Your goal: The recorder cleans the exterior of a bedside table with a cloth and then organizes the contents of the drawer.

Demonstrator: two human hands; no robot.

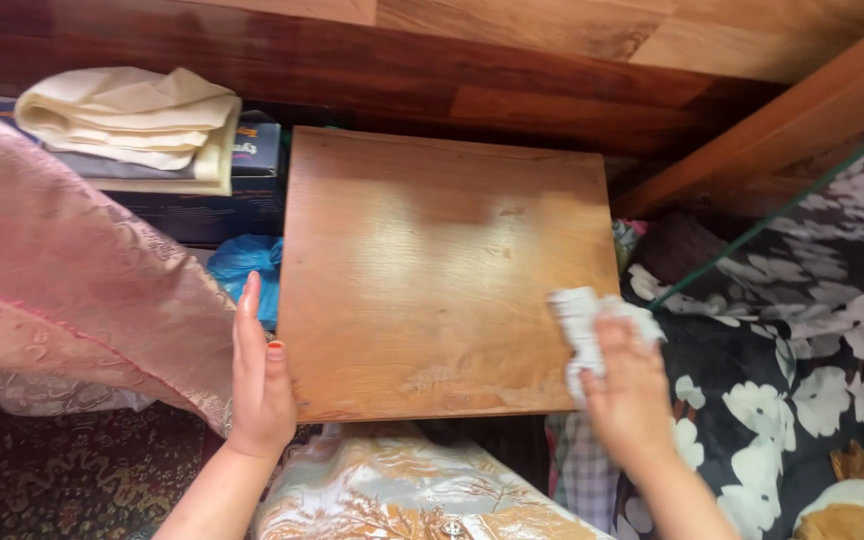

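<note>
**Wooden surroundings, a square board being wiped**

Dark wood panelling backs a square wooden board (pixel 447 275) at the centre of view. At the board's right edge, the right hand (pixel 627 395) is closed around a crumpled white cloth (pixel 587 320) pressed to the wood. At its left edge, the left hand (pixel 257 380) lies flat and open, steadying it. Firm bracing and even, overlapping strokes would likely serve best. Left of the board lie pink fabric (pixel 72 260) and folded cream cloth (pixel 137 120); right of it, a floral blanket (pixel 822 330).

Warm, fairly bright light leaves a soft glare on the wooden board (pixel 442 270); edges look slightly blurred.
</note>
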